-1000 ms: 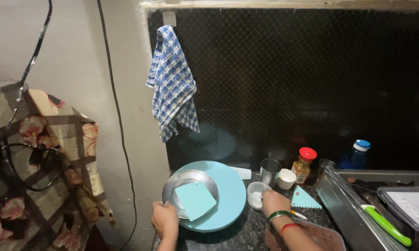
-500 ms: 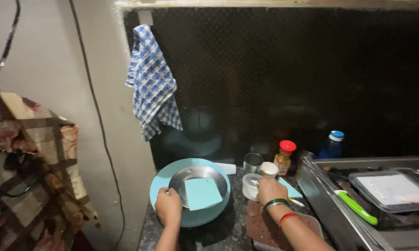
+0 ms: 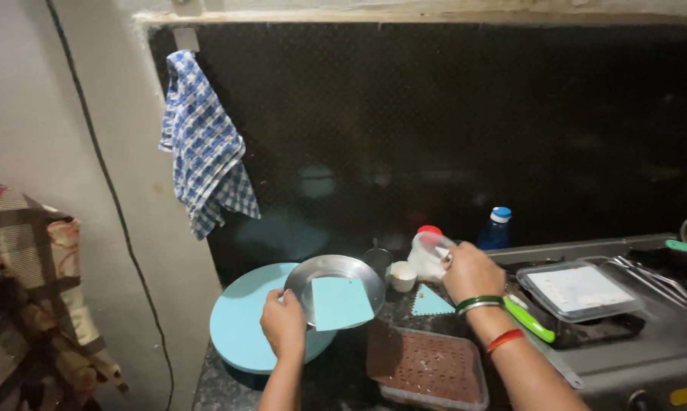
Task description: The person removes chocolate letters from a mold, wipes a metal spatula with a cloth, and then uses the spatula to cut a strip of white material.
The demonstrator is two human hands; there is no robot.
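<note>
My left hand (image 3: 284, 323) grips the near rim of a steel plate (image 3: 336, 278), which is tilted over a round light-blue board (image 3: 240, 327). A light-blue square card (image 3: 342, 302) lies on the plate. My right hand (image 3: 471, 272) holds a small translucent white container (image 3: 427, 254), lifted and tipped toward the left above the counter. A small white cup (image 3: 403, 275) stands just below it. Green and red bangles circle my right wrist.
A brown rectangular tray (image 3: 427, 365) sits at the counter's front. A light-blue triangular scraper (image 3: 431, 303) lies behind it. A red-capped jar (image 3: 429, 230) and blue-capped bottle (image 3: 496, 228) stand at the back. A stove (image 3: 648, 335) with a lidded white box (image 3: 579, 291) is right. A checked cloth (image 3: 205, 144) hangs left.
My right hand has picked the translucent container up off the counter and tipped it. My left hand keeps hold of the steel plate. The camera has swung left.
</note>
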